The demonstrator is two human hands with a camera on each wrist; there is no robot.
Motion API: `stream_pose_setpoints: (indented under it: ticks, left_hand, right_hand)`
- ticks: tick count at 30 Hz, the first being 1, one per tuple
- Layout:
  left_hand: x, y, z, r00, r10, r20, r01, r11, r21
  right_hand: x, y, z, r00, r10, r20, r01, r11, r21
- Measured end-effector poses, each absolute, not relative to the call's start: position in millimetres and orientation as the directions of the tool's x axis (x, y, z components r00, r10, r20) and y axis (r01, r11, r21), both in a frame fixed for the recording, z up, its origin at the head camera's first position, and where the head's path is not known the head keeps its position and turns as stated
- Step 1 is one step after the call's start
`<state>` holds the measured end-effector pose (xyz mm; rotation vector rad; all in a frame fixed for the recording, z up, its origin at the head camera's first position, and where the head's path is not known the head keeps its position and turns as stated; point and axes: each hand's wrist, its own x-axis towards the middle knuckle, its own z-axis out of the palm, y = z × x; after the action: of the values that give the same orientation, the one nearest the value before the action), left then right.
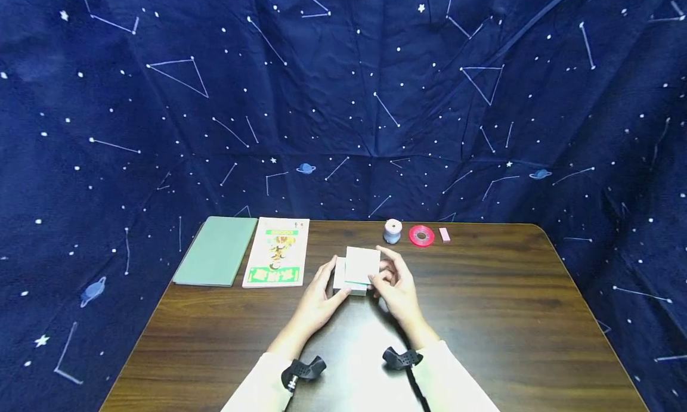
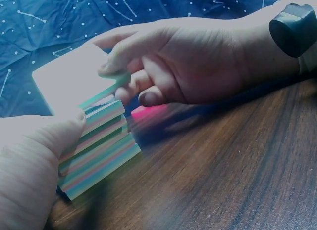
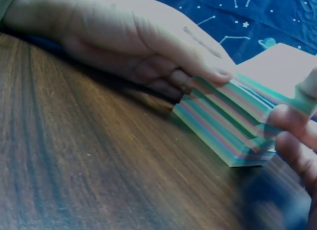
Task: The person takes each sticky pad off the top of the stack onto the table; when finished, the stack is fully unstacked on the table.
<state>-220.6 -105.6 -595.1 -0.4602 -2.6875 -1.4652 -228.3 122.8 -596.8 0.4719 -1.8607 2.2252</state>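
Observation:
A stack of square note pads with striped, multicoloured edges stands on the table before me. My left hand grips its left side, thumb at the front edge and fingers along the far side. Over the stack, shifted to the right, a thinner pad with a pale top and green edge is pinched by my right hand. The right thumb lies on this pad's near right corner, as the left wrist view shows. In the right wrist view, the stack's layers sit slightly out of line.
At the back left lie a green notebook and a booklet with a colourful cover. Beyond my right hand stand a white spool, a red ring-shaped roll and a small pink block. A starry blue cloth hangs behind the table.

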Motion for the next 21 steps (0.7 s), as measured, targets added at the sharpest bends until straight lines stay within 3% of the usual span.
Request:
stream_pose_setpoints:
  ticks: [13,21]
  left_hand:
    - [-220.9,-106.1,-594.3,-0.958,0.238,0.161,0.266,0.518,0.813]
    - [-219.9,-106.9,-591.6,-0.96,0.232,0.153,0.256,0.517,0.817]
  right_hand:
    - [-235.9,144.9,-591.2,-0.881,0.198,0.43,-0.447,-0.049,-0.893]
    - [-246.0,166.3,-591.5,-0.871,0.306,0.384,-0.417,-0.047,-0.908]
